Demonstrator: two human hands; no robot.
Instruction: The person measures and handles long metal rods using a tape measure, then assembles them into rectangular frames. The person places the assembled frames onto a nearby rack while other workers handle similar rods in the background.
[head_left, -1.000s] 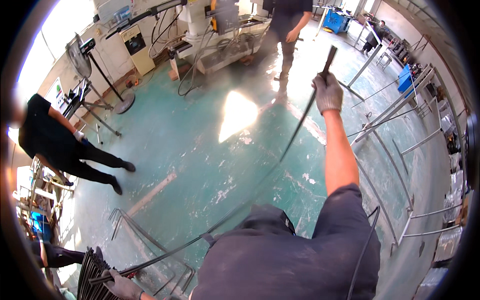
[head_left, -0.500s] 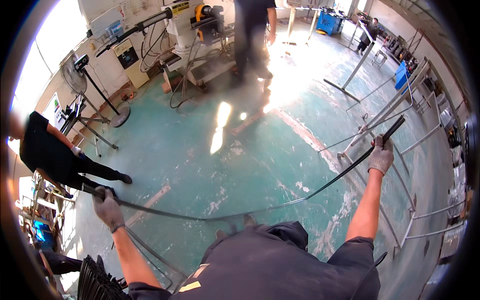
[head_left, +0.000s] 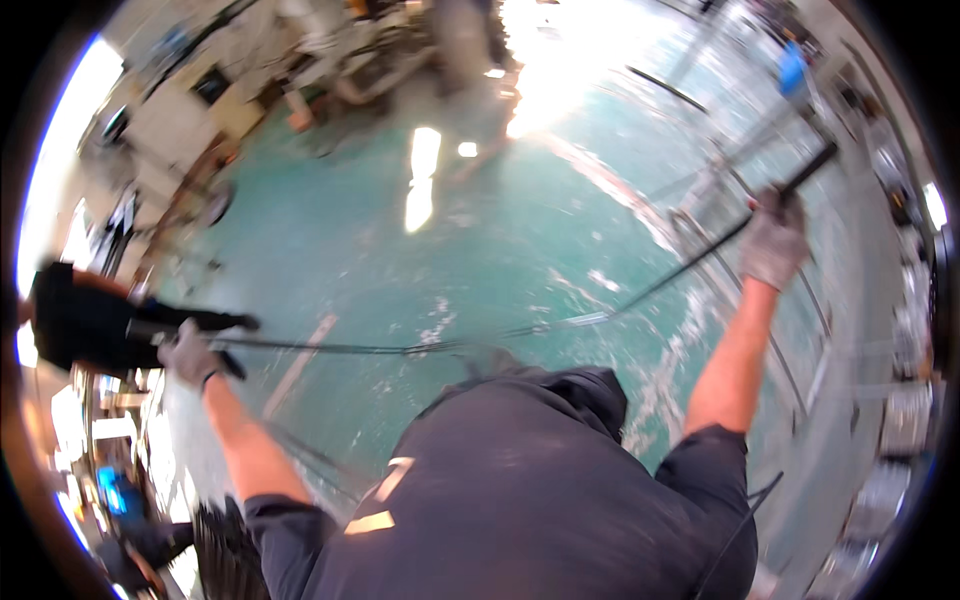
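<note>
Two-handed, holds long dark rods crosswise before the torso (bowed toward it mid-span), with left hand closed near one end and right hand closed near the other, forward-angled end.

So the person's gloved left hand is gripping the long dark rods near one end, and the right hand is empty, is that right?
Not quite: the right hand isn't empty. The head view shows it gripping the long dark rods toward their other end. The gloved left hand does grip them near one end, as you said.
</note>
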